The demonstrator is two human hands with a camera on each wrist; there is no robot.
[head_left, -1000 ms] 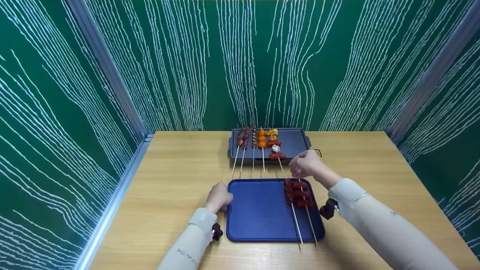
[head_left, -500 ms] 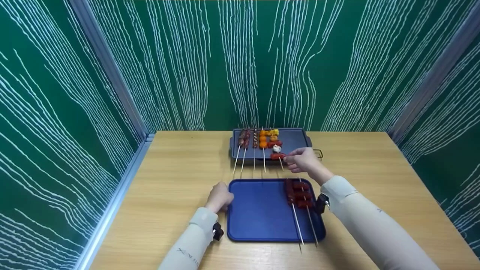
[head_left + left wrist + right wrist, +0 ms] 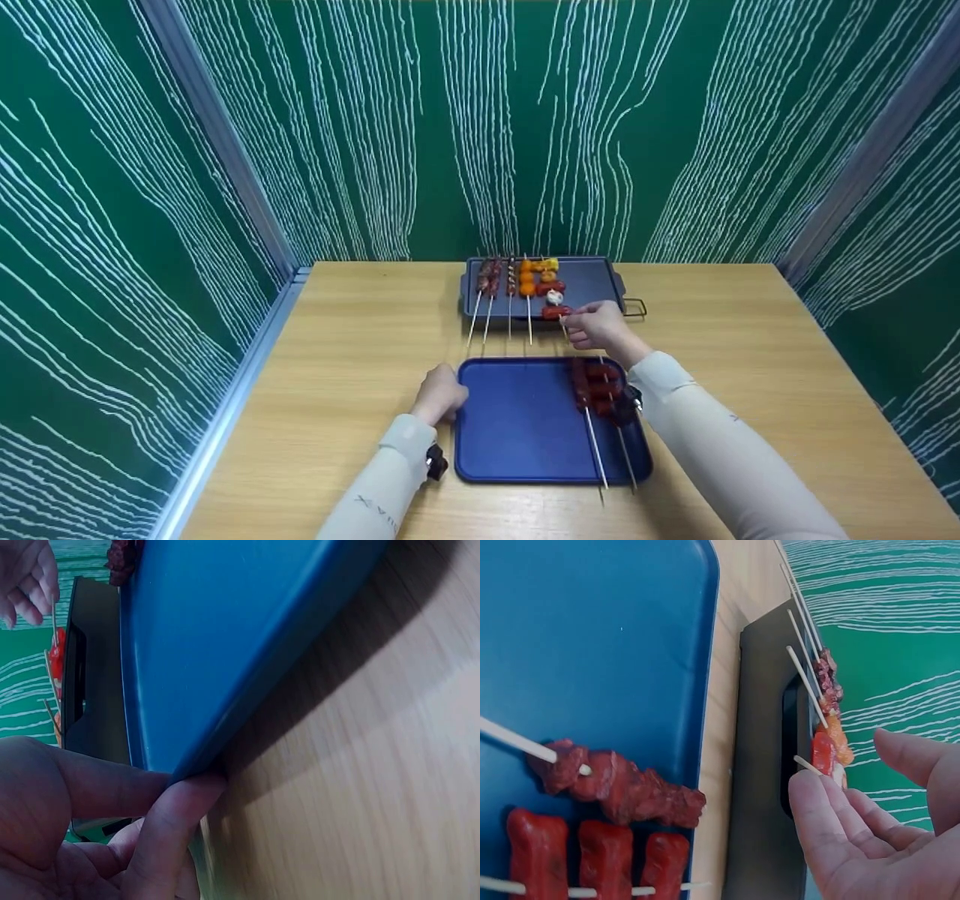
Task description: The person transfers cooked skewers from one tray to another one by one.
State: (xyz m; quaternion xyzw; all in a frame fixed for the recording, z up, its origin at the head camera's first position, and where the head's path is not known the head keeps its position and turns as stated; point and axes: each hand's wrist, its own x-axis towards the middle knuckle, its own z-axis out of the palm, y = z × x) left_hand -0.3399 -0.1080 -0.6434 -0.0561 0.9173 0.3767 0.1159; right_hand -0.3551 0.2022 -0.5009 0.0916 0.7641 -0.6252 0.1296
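Note:
My left hand [image 3: 440,392] pinches the left rim of the blue tray [image 3: 510,427] between thumb and finger, seen closely in the left wrist view. My right hand [image 3: 598,326] is at the front edge of the dark griddle [image 3: 589,279], by the stick of a mixed skewer [image 3: 554,298] with red, white and yellow pieces. In the right wrist view its thumb and fingers are spread apart, and the stick's end meets the fingertips [image 3: 806,784]. On the tray's right side lie a dark meat skewer [image 3: 634,787] and a red sausage skewer [image 3: 604,859].
Several other skewers lie side by side on the griddle's left half, including an orange ball skewer [image 3: 526,279] and a dark meat skewer [image 3: 493,279]. Their sticks overhang the front edge. A wire handle [image 3: 636,307] projects at the griddle's right. Green walls enclose the wooden table [image 3: 360,330].
My right hand has moved left from beyond the tray's far right corner to the mixed skewer's stick. My left hand has stayed on the tray rim.

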